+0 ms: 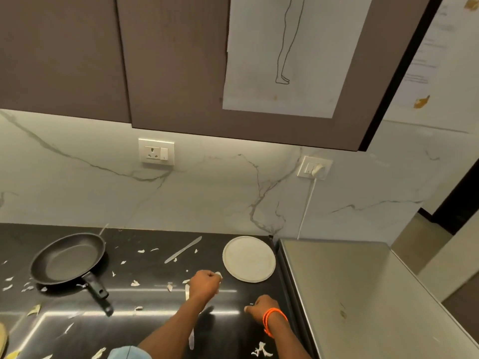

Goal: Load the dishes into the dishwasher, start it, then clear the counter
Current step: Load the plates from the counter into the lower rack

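While scraps (134,283) litter the black counter (145,320), the left hand (206,282) clutches peel beside the plate (249,259); the right hand (261,308) pinches a scrap. Frying pan (68,259) and knife (183,249) lie apart.

pan (68,259) left, plate (249,259) right (knife (183,249) between)

Black frying pan (68,259), empty, upright on the dark desk (145,320), handle toward the viewer, well left of the fingers (219,275). Round pale plate (249,259), flat, just right of them. Table knife (183,249) lying beyond them. White peel scraps (134,283) scattered around.
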The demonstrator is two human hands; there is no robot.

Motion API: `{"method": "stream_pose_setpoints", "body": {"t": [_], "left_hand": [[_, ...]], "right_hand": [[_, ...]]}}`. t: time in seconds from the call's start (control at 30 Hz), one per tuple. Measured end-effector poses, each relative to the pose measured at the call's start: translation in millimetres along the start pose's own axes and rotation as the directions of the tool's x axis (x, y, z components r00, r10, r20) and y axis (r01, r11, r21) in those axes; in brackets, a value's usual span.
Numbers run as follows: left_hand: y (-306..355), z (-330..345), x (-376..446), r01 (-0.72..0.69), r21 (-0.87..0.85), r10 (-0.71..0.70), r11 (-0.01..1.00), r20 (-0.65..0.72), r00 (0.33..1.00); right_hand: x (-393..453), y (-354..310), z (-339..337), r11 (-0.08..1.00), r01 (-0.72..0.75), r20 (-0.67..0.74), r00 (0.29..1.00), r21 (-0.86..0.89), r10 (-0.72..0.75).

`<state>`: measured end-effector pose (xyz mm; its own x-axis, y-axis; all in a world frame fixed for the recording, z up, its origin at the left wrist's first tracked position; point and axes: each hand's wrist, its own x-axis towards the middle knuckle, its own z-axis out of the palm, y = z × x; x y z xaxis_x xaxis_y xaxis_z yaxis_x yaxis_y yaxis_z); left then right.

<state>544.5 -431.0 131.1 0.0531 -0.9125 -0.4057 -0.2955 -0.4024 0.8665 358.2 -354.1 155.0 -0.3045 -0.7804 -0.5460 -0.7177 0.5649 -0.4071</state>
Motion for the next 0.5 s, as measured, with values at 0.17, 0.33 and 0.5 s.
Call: {"method": "stream_pose_setpoints", "body": {"t": [0.17, 0.33, 0.5], "left_hand": [[16.0, 26.5, 12.6, 0.007, 0.043, -0.007, 0.999, 0.002, 1.0], [17.2, 50.1, 40.4, 0.02, 0.144, -0.022, 0.989, 0.009, 1.0], [28.6, 70.2, 55.7, 0.029, 0.221, -0.021, 0.975, -0.042, 0.999]], "right_hand": [[30.8, 2.6, -13.9, 0.999, -0.019, 0.049, 0.999, -0.03, 0.02], [61.7, 22.7, 3.8, 0.996, -0.031, 0.02, 0.999, -0.089, 0.033], [82.3, 30.9, 25.3, 0.991, 0.039, -0.077, 0.996, -0.125, -0.049]]}}
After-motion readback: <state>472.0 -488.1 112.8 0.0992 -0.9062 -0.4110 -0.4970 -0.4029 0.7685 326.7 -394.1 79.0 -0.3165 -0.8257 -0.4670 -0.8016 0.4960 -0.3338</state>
